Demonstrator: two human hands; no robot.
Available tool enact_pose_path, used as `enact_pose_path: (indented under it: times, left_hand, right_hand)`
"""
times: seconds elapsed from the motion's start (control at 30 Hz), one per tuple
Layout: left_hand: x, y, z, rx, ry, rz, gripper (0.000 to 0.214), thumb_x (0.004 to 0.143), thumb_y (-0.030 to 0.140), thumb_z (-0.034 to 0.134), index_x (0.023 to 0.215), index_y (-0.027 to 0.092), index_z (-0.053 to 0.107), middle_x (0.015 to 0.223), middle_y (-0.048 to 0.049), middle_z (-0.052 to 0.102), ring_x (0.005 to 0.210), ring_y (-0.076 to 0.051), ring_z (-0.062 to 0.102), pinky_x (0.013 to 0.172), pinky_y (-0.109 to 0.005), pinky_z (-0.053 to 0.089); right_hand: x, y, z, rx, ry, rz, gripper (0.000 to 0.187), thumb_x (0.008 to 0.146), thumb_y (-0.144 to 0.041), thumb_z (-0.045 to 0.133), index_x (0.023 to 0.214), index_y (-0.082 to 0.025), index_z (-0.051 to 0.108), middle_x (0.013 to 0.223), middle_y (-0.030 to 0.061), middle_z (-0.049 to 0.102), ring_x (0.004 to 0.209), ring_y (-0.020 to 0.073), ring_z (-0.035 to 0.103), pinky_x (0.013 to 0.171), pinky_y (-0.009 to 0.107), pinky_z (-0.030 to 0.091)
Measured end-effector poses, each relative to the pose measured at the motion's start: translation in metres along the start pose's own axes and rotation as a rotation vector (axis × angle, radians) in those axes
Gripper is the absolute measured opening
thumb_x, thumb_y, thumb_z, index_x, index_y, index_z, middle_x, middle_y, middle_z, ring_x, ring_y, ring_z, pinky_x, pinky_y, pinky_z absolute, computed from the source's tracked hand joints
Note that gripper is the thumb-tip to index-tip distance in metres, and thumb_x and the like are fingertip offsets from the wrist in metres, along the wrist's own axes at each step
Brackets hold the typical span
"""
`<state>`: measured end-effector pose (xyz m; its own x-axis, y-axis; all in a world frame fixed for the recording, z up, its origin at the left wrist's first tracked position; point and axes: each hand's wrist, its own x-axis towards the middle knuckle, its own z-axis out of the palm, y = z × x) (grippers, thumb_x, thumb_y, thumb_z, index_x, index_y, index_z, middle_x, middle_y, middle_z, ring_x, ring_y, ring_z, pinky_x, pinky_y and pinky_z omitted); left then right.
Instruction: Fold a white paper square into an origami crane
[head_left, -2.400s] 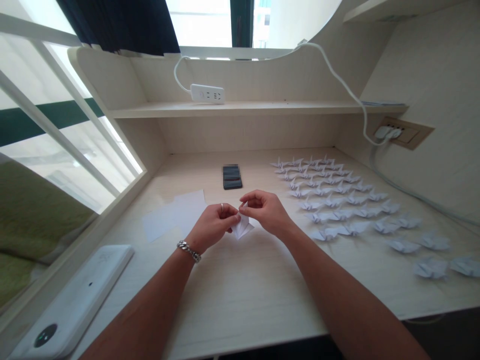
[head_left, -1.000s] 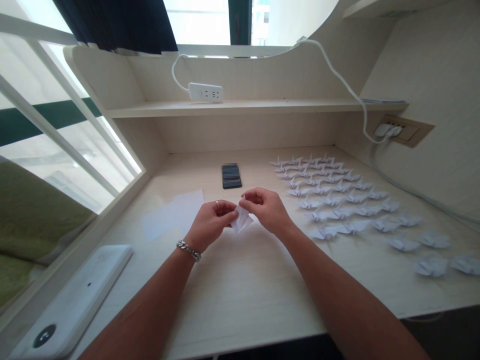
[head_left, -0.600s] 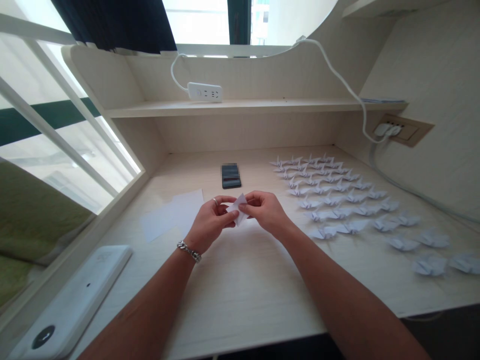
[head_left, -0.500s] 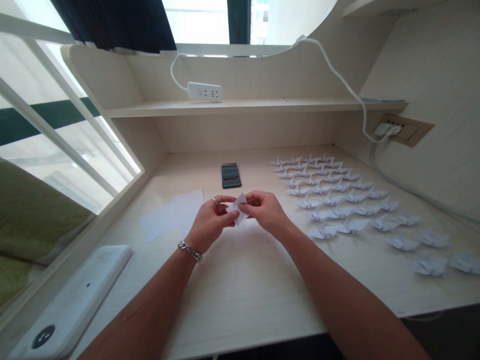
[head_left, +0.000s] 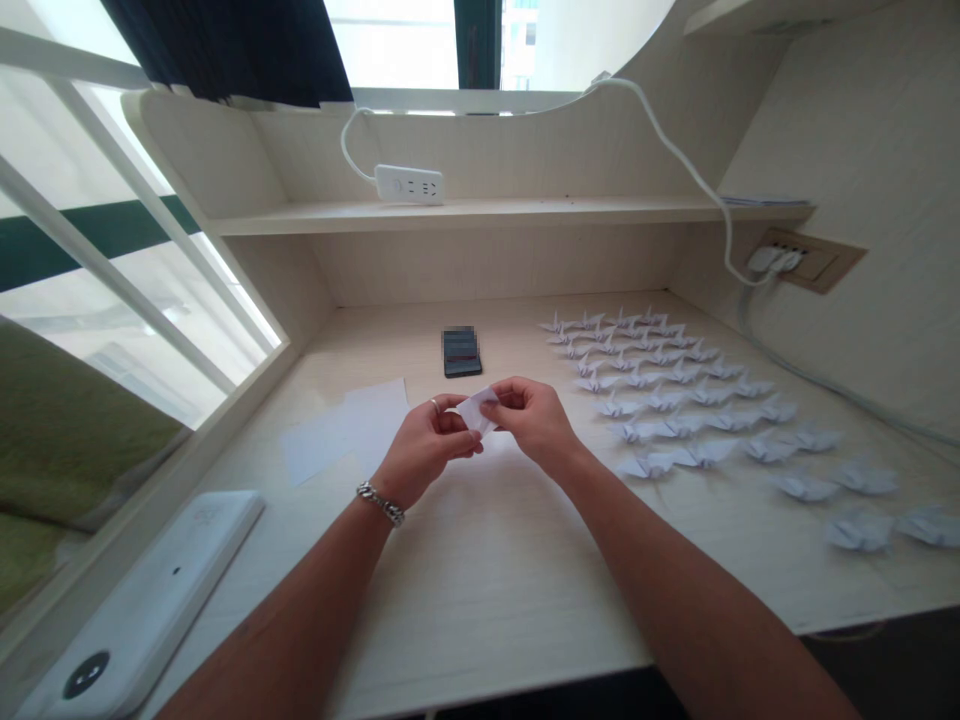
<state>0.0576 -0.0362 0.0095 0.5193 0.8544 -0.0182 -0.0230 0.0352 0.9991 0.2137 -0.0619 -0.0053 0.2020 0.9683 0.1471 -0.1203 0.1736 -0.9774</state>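
Note:
Both hands meet above the middle of the desk [head_left: 480, 570] and pinch a small, partly folded piece of white paper [head_left: 477, 409]. My left hand [head_left: 424, 447], with a ring and a chain bracelet, grips its left side with curled fingers. My right hand [head_left: 531, 417] pinches its right edge. Most of the paper is hidden between the fingers. Rows of finished white paper cranes [head_left: 675, 400] lie to the right of my hands. Flat white sheets [head_left: 341, 428] lie just left of my left hand.
A dark phone [head_left: 461, 352] lies behind my hands. A white device [head_left: 142, 605] rests at the desk's front left corner. A power strip [head_left: 409, 185] sits on the shelf, its cable running to a wall socket [head_left: 802, 262] on the right. A window frame borders the left side.
The folded paper has been turned and lifted slightly between my fingers; earlier its pointed flaps hung below my hands, now only a small part shows above them. My hands stay in the same spot.

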Motion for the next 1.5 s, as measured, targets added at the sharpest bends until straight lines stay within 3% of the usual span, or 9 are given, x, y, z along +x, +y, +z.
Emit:
enact_pose_path:
  times: [0.2,0.43,0.93,1.17,1.37,1.5]
  left_hand:
    - [0.0003,0.0022,-0.0023,0.004,-0.046,-0.003,0.042,0.062,0.007,0.074,0.102,0.011,0.06,0.066,-0.0005,0.067,0.062,-0.013,0.062,0.061,-0.024,0.049]
    - [0.0,-0.0003,0.0015,0.028,0.04,-0.018,0.038,0.072,0.031,0.075,0.1,0.011,0.06,0.072,-0.003,0.068,0.062,-0.015,0.066,0.065,-0.03,0.055]
    - [-0.0005,-0.0004,-0.0026,0.033,0.019,-0.031,0.044,0.062,0.012,0.078,0.101,0.012,0.058,0.057,0.0,0.066,0.061,-0.017,0.067,0.061,-0.027,0.052]
    - [0.0005,-0.0004,-0.0071,0.001,-0.056,-0.027,0.048,0.057,0.005,0.078,0.101,0.012,0.062,0.072,-0.0044,0.071,0.069,-0.015,0.067,0.069,-0.027,0.051]
    - [0.0003,0.0002,-0.0039,-0.074,-0.034,-0.065,0.037,0.069,0.019,0.076,0.102,0.013,0.062,0.071,-0.0023,0.068,0.068,-0.016,0.068,0.069,-0.03,0.054]
    - [0.0003,0.0001,-0.0022,0.032,-0.01,-0.047,0.037,0.069,0.023,0.078,0.1,0.011,0.061,0.065,-0.0011,0.066,0.063,-0.016,0.067,0.065,-0.029,0.054]
  right_hand:
    - [-0.0003,-0.0005,0.0006,0.0,0.009,-0.008,0.025,0.061,-0.03,0.077,0.078,-0.015,0.066,0.069,0.0027,0.068,0.064,0.0163,0.063,0.059,0.03,0.053]
    - [-0.0009,0.0035,0.0025,-0.017,-0.042,-0.052,0.022,0.064,-0.03,0.076,0.076,-0.014,0.066,0.069,0.0032,0.068,0.063,0.016,0.063,0.06,0.03,0.051]
    - [-0.0001,0.0014,0.0034,-0.021,0.03,-0.038,0.02,0.058,-0.025,0.077,0.071,-0.015,0.065,0.066,0.0019,0.067,0.061,0.0149,0.06,0.058,0.029,0.049]
    - [0.0001,-0.0006,0.0022,0.004,0.03,-0.033,0.024,0.058,-0.029,0.079,0.072,-0.016,0.066,0.069,0.0024,0.067,0.064,0.0162,0.062,0.06,0.03,0.051]
    - [0.0004,0.0013,0.0021,-0.047,0.01,-0.063,0.023,0.06,-0.03,0.078,0.073,-0.015,0.066,0.069,0.0029,0.068,0.063,0.0156,0.061,0.06,0.029,0.05]
    - [0.0,0.0027,0.003,-0.029,0.002,-0.042,0.023,0.06,-0.029,0.078,0.073,-0.015,0.066,0.068,0.0027,0.068,0.062,0.0158,0.062,0.06,0.03,0.052]
